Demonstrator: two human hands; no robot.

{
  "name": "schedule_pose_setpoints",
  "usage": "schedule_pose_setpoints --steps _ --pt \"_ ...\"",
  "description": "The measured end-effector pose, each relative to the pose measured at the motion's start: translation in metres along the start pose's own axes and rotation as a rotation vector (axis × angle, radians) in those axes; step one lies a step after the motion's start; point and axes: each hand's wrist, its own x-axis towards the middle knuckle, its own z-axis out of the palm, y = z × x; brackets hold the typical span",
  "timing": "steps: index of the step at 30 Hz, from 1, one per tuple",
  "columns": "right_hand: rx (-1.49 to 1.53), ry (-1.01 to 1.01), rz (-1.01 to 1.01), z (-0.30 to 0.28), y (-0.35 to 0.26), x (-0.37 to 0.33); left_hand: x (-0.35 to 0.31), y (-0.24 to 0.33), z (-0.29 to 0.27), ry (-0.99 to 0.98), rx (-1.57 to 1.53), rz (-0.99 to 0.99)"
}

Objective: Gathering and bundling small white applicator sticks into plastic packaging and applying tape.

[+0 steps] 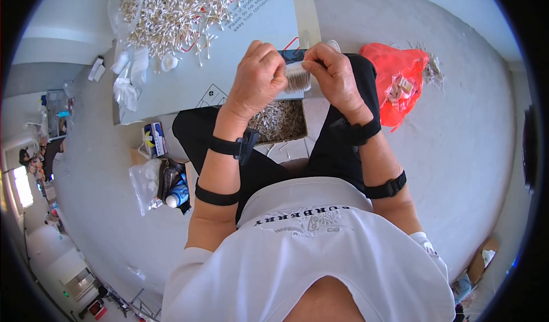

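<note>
Between my two hands is a small pack of cotton swabs, its swabs lined up side by side in what looks like a clear bag. My left hand is closed, its fingertips at the left edge of the pack. The fingers of my right hand pinch its upper right corner. Below the pack, between my knees, stands an open box with many loose swabs in it. A heap of loose cotton swabs lies on the table at the far left.
The grey board tabletop reaches to my knees. White round lids and crumpled clear bags lie near its left side. A red plastic bag rests on the floor at right. A box of odds and ends stands at left.
</note>
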Motion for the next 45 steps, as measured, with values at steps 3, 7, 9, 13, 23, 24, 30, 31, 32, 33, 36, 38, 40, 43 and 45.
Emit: schedule_pose_setpoints --steps 3,7,9,13,23,24,30,31,32,33,36,38,40,43,45 --pt "0.062 0.009 0.063 -0.004 0.004 -0.003 -0.003 0.001 -0.011 0.018 0.002 -0.012" --pt "0.429 0.100 0.353 -0.021 0.003 -0.010 -0.029 -0.007 -0.031 0.097 -0.063 -0.214" --pt "0.460 0.093 0.228 -0.014 -0.015 -0.013 -0.035 0.007 -0.031 0.049 -0.224 -0.555" --pt "0.244 0.005 -0.032 -0.010 -0.040 -0.030 -0.035 0.030 -0.021 0.051 -0.972 -1.107" --pt "0.601 -0.055 0.370 0.000 -0.036 -0.054 -0.025 0.065 -0.005 0.290 -1.068 -0.818" --pt "0.599 -0.046 0.368 0.001 -0.035 -0.054 -0.023 0.070 -0.005 0.283 -1.071 -0.814" --pt "0.470 -0.002 0.182 -0.002 -0.035 -0.052 -0.018 0.085 -0.007 0.215 -0.689 -0.428" --pt "0.470 0.003 0.185 -0.004 -0.036 -0.052 -0.016 0.085 -0.008 0.210 -0.691 -0.428" --pt "0.475 0.005 0.166 -0.005 -0.037 -0.051 -0.015 0.086 -0.009 0.204 -0.628 -0.372" --pt "0.479 0.007 0.148 -0.006 -0.038 -0.050 -0.014 0.086 -0.009 0.198 -0.566 -0.316" --pt "0.532 0.033 0.109 -0.006 -0.042 -0.049 -0.012 0.082 -0.003 0.207 -0.554 -0.192" --pt "0.493 0.045 0.082 -0.010 -0.043 -0.048 -0.008 0.081 -0.002 0.186 -0.564 -0.200" --pt "0.453 0.057 0.055 -0.014 -0.041 -0.048 -0.003 0.085 -0.002 0.165 -0.575 -0.206" --pt "0.428 0.090 0.021 -0.017 -0.037 -0.048 0.001 0.090 -0.002 0.141 -0.601 -0.249" --pt "0.371 0.089 -0.016 -0.019 -0.036 -0.048 0.000 0.086 0.000 0.103 -0.551 -0.181"
